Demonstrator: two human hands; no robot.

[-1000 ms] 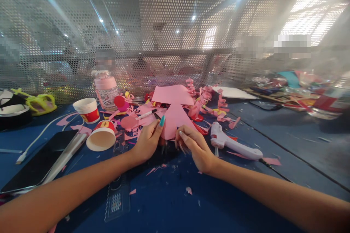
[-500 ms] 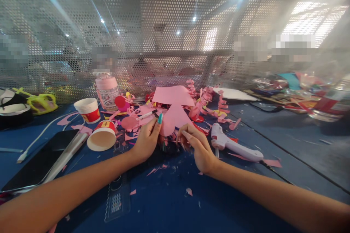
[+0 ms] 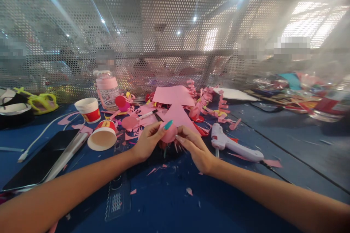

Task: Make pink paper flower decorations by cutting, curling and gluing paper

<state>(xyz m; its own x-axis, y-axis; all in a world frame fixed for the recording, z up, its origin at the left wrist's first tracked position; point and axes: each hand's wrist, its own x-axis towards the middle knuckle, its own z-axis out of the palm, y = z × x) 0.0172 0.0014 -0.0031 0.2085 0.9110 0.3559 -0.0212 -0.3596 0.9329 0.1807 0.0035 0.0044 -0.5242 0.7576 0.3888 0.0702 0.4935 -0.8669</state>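
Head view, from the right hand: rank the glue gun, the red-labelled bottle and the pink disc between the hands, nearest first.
1. Pink disc: at the right hand's fingertips, on its left.
2. Glue gun: lying just to its right.
3. Red-labelled bottle: blurred, far right.

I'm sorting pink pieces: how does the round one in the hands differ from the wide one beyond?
The round piece is in the left hand, the right hand at its edge; the wide piece lies farther off, untouched. The round piece has a curved outline, the wide piece distinct corners. The round piece looks smaller than the wide piece. Both are pink.
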